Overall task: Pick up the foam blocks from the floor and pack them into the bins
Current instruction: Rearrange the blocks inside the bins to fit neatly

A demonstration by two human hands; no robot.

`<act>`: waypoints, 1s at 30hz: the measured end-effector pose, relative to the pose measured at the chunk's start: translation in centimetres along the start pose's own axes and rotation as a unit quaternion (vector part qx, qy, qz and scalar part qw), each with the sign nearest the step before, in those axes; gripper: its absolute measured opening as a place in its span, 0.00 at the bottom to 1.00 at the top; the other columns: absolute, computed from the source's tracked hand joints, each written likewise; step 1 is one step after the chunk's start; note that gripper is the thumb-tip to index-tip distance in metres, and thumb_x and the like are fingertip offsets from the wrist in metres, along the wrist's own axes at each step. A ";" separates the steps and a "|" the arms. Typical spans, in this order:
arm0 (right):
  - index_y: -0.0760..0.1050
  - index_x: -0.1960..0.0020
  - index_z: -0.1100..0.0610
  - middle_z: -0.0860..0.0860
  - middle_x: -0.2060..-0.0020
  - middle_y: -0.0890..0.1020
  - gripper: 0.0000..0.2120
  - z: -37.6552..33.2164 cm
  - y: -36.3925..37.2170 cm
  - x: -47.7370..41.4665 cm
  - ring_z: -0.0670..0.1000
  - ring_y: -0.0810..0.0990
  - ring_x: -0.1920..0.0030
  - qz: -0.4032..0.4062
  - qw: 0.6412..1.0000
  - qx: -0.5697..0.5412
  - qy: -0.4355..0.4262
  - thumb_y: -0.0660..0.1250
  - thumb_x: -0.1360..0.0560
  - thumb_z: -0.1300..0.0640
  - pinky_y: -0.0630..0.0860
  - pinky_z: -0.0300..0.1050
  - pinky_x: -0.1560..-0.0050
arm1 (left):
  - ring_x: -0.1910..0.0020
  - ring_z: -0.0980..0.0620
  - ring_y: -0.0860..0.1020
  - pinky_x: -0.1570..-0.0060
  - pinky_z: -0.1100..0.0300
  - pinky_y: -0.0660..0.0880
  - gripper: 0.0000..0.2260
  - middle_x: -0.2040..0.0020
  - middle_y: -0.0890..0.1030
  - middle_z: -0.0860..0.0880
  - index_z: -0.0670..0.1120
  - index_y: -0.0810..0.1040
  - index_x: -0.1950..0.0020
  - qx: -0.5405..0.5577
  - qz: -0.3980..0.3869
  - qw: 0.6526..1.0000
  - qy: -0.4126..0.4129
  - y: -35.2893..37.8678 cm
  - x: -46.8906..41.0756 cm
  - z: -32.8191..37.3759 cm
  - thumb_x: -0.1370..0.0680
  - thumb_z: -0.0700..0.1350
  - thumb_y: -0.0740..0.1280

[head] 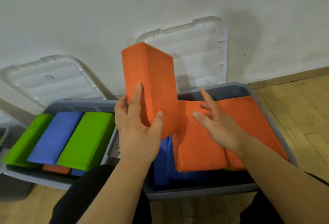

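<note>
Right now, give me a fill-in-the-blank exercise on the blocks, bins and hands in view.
1. The left hand grips an upright foam block coloured ____.
2. The right hand, fingers spread, holds ____.
3. In the left bin, the block just left of the rightmost green block is ____.
4. The clear lid behind the right bin leans against the ____.
Missing words: orange; nothing; blue; wall.

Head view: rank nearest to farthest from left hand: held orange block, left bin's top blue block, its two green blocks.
1. Upright orange block, in the left hand's grip.
2. Right green block, beside the hand.
3. Blue block, middle of the left bin.
4. Left green block, far left.
</note>
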State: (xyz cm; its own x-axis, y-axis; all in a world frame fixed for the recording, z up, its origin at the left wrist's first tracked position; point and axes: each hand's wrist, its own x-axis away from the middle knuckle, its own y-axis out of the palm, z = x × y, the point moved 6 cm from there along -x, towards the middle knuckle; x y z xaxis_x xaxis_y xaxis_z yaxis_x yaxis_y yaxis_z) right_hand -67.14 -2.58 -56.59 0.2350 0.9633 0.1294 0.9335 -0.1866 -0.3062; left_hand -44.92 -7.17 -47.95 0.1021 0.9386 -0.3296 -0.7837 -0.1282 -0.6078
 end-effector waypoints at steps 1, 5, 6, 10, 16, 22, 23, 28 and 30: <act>0.47 0.29 0.20 0.40 0.30 0.70 0.34 0.1 0.2 -0.1 0.30 0.74 0.44 -0.006 1.000 -0.001 0.004 0.66 0.22 0.39 0.69 0.40 0.38 | 0.25 0.51 0.63 0.32 0.62 0.61 0.35 0.24 0.60 0.52 0.67 0.61 0.22 0.001 -0.002 1.000 0.003 0.2 0.1 0.1 0.27 0.55 0.70; 0.50 0.28 0.19 0.35 0.33 0.72 0.36 0.4 1.1 -0.5 0.32 0.73 0.38 -0.032 0.999 -0.026 -0.005 0.69 0.22 0.41 0.71 0.41 0.34 | 0.28 0.58 0.65 0.39 0.78 0.58 0.33 0.29 0.60 0.60 0.76 0.59 0.28 0.025 -0.040 0.998 0.028 1.8 0.5 0.7 0.23 0.52 0.73; 0.51 0.26 0.21 0.30 0.33 0.72 0.36 0.3 1.1 -0.5 0.32 0.73 0.37 -0.036 0.999 -0.030 -0.014 0.70 0.23 0.41 0.70 0.40 0.33 | 0.29 0.60 0.66 0.40 0.79 0.61 0.34 0.29 0.62 0.59 0.77 0.59 0.29 0.044 -0.057 0.997 0.020 2.4 0.5 0.7 0.23 0.51 0.73; 0.52 0.23 0.27 0.26 0.35 0.70 0.37 -0.4 -0.8 -0.2 0.27 0.72 0.39 0.001 0.999 -0.038 -0.010 0.70 0.23 0.42 0.71 0.32 0.37 | 0.34 0.57 0.76 0.35 0.53 0.76 0.33 0.30 0.74 0.59 0.70 0.63 0.24 0.198 -0.118 0.970 -0.072 5.0 0.3 -0.1 0.25 0.55 0.73; 0.45 0.20 0.33 0.49 0.23 0.63 0.41 -1.1 -7.9 1.5 0.54 0.66 0.25 0.128 0.964 0.229 0.040 0.63 0.25 0.30 0.67 0.57 0.27 | 0.27 0.60 0.70 0.27 0.48 0.69 0.38 0.26 0.70 0.66 0.73 0.54 0.22 0.167 -0.340 0.923 -0.071 10.7 2.3 -0.2 0.26 0.65 0.73; 0.43 0.21 0.34 0.58 0.19 0.51 0.40 4.3 -9.2 3.0 0.64 0.57 0.21 0.046 0.914 0.359 0.183 0.53 0.27 0.23 0.61 0.65 0.25 | 0.18 0.41 0.40 0.22 0.37 0.40 0.41 0.16 0.45 0.52 0.78 0.49 0.25 -0.247 -0.443 0.861 0.040 15.9 5.6 -3.9 0.38 0.85 0.47; 0.43 0.21 0.34 0.57 0.19 0.50 0.40 4.5 -9.4 3.2 0.64 0.56 0.21 0.048 0.915 0.355 0.186 0.53 0.27 0.23 0.61 0.66 0.25 | 0.18 0.41 0.39 0.22 0.37 0.40 0.43 0.16 0.44 0.53 0.75 0.51 0.23 -0.246 -0.446 0.860 0.046 16.3 5.9 -3.7 0.38 0.85 0.48; 0.48 0.20 0.36 0.57 0.19 0.50 0.38 3.4 -10.2 4.0 0.63 0.54 0.21 0.072 0.913 0.366 0.163 0.55 0.25 0.26 0.60 0.67 0.25 | 0.22 0.61 0.54 0.22 0.54 0.55 0.45 0.19 0.55 0.59 0.63 0.59 0.21 -0.095 -0.397 0.913 0.010 14.8 3.8 -3.1 0.35 0.75 0.69; 0.50 0.20 0.38 0.56 0.19 0.49 0.37 2.6 -10.2 4.2 0.63 0.51 0.20 0.086 0.907 0.386 0.142 0.56 0.24 0.28 0.55 0.66 0.23 | 0.22 0.60 0.50 0.22 0.53 0.54 0.44 0.19 0.51 0.60 0.65 0.59 0.21 -0.120 -0.398 0.909 0.008 14.0 3.7 -4.0 0.33 0.68 0.75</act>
State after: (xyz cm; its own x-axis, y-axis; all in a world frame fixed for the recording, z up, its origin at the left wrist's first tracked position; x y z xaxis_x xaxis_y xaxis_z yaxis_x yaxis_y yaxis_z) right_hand -76.40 3.88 -55.39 0.5217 0.8239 0.2214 0.4337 -0.0326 -0.9005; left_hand -53.04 -6.80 -60.58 0.5893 0.7596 0.2751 -0.3016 0.5227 -0.7973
